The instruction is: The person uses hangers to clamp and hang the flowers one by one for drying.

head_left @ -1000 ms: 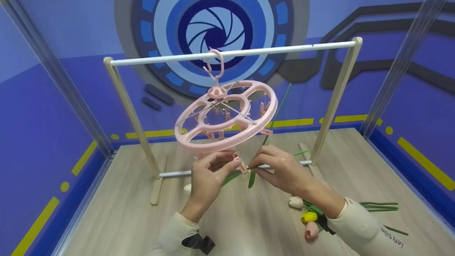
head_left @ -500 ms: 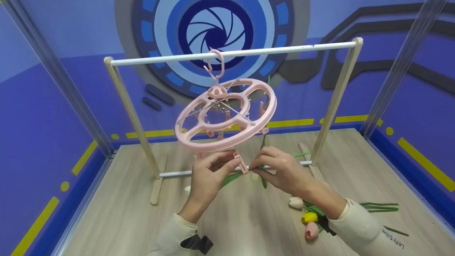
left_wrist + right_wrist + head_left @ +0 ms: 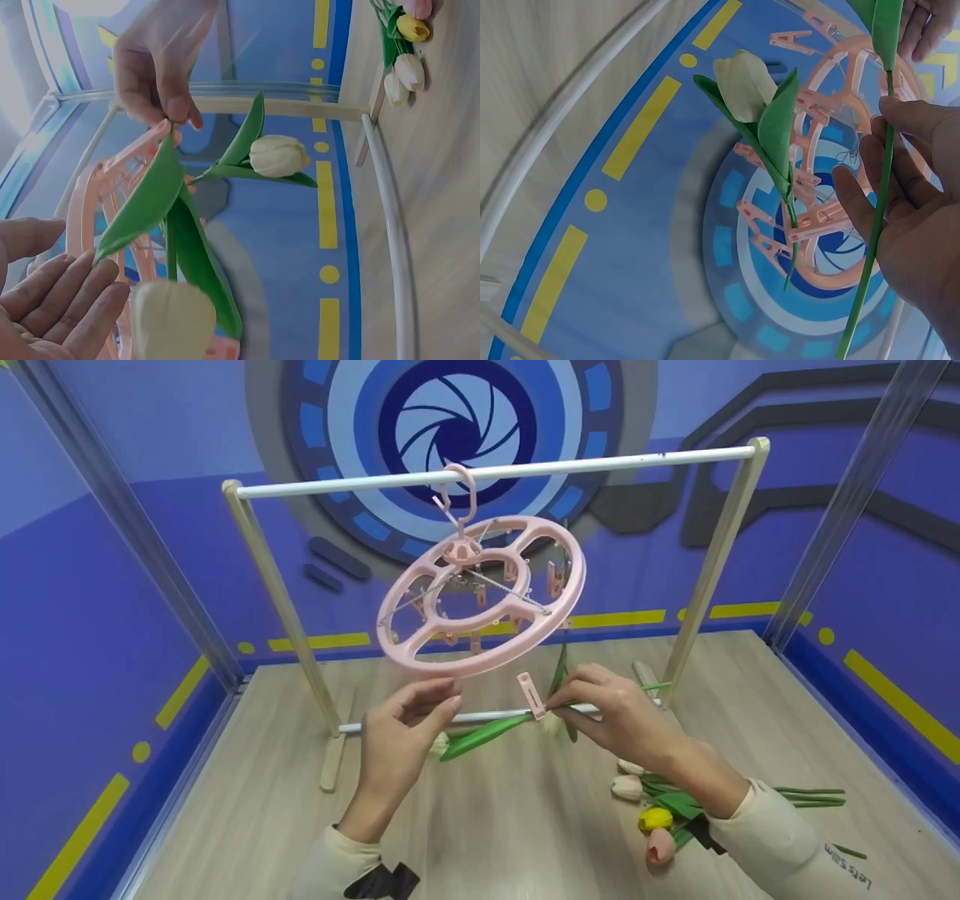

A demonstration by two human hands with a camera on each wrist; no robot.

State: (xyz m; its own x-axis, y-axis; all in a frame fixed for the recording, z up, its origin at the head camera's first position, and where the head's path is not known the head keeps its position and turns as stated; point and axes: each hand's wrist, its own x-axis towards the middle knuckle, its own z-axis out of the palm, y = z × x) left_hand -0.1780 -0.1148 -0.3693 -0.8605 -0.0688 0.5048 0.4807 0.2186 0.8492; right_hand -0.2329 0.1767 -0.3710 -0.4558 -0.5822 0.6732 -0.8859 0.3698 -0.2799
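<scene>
My right hand (image 3: 619, 716) pinches the green stem of a white tulip (image 3: 172, 322), which lies sideways with its bloom toward the left. A pink clothespin (image 3: 532, 696) on the round pink hanger (image 3: 480, 664) has its lower end on that stem, right beside my right fingertips. My left hand (image 3: 405, 731) is apart from the clothespin, fingers loosely bent and holding nothing; in the left wrist view its fingertips are close to a leaf (image 3: 146, 199). Another white tulip (image 3: 746, 86) hangs bloom-down from a clip on the hanger's right side, partly behind my right hand in the head view.
The hanger hooks over the white top bar (image 3: 600, 465) of a wooden-legged rack and tilts. Several tulips, pink, yellow (image 3: 655, 819) and white, lie on the table (image 3: 480, 840) near my right forearm. A lower white bar (image 3: 487, 716) crosses behind my hands.
My left hand has let go of the clothespin and moved left and away. The hanger has swung slightly, and my right hand has shifted a little right with the tulip stem.
</scene>
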